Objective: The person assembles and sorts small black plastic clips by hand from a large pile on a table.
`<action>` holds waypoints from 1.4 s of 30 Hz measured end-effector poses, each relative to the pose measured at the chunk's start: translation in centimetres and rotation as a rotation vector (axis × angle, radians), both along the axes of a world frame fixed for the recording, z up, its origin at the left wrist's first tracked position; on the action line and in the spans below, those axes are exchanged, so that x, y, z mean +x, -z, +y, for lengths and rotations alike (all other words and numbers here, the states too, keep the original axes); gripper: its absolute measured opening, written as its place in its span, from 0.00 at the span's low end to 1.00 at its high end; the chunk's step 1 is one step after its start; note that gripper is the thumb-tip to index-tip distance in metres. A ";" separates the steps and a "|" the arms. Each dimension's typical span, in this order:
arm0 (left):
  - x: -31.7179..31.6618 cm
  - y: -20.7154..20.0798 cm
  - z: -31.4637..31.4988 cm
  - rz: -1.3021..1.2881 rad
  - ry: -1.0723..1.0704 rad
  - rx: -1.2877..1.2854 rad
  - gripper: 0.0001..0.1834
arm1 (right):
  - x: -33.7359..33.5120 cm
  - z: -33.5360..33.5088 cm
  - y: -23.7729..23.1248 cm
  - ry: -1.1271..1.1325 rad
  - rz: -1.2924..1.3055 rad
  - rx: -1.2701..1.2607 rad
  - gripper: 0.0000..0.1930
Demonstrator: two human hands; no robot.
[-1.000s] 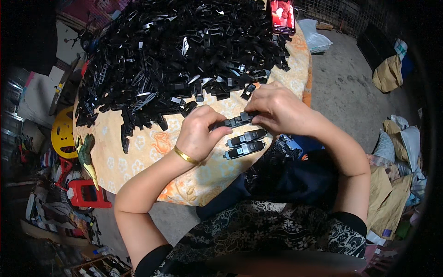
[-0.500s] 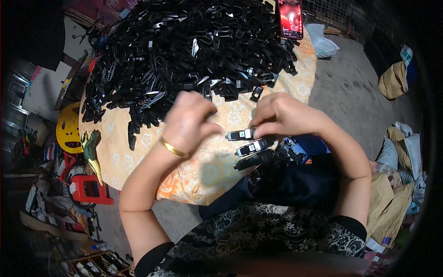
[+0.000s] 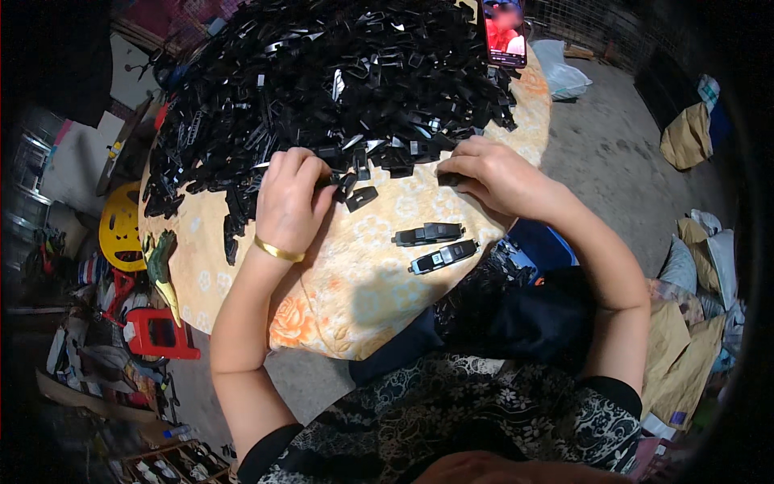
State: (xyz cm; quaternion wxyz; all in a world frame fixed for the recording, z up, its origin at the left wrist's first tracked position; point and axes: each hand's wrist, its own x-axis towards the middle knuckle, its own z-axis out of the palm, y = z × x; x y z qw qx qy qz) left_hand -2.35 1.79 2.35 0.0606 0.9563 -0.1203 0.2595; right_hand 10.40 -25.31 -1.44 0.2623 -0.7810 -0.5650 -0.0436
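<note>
My left hand [image 3: 292, 202] is at the near edge of a big heap of black plastic parts [image 3: 322, 97], its thumb and fingers closed on a small black plastic piece [image 3: 345, 184]. One loose black piece [image 3: 362, 198] lies just right of its fingertips. Farther right, my right hand [image 3: 498, 176] has its fingertips pinched on another small black plastic piece [image 3: 449, 179], mostly hidden beneath them. Between my hands and the table's near edge lie two longer black clip-like parts, side by side: an upper one [image 3: 429, 234] and a lower one [image 3: 443, 256] with a pale grey section.
A flowered cloth covers the round table [image 3: 234, 282]. At the heap's far right stands a lit phone [image 3: 505, 32]. A blue bin [image 3: 548, 246] with black parts sits below the table's right edge. Left of the table are a red stool [image 3: 161, 333] and a yellow seat [image 3: 121, 226].
Both hands have moved away from the clip-like parts to small pieces by the heap, the left shifting left and down. Three clip-like parts lay near the edge; now two do.
</note>
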 end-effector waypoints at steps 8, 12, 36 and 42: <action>-1.4 2.8 -6.3 0.165 0.411 -0.295 0.17 | -2.8 1.0 0.5 -0.096 0.371 0.152 0.13; -2.1 1.3 -5.6 0.270 0.254 -0.420 0.22 | -3.2 0.9 -0.2 0.048 0.393 -0.060 0.11; -1.6 3.4 -6.2 0.305 0.202 -0.449 0.22 | -3.1 1.0 -0.5 -0.146 -0.016 0.158 0.12; -1.7 3.1 -4.6 0.331 0.147 -0.446 0.11 | -2.9 0.7 -0.8 -0.131 -0.037 0.051 0.12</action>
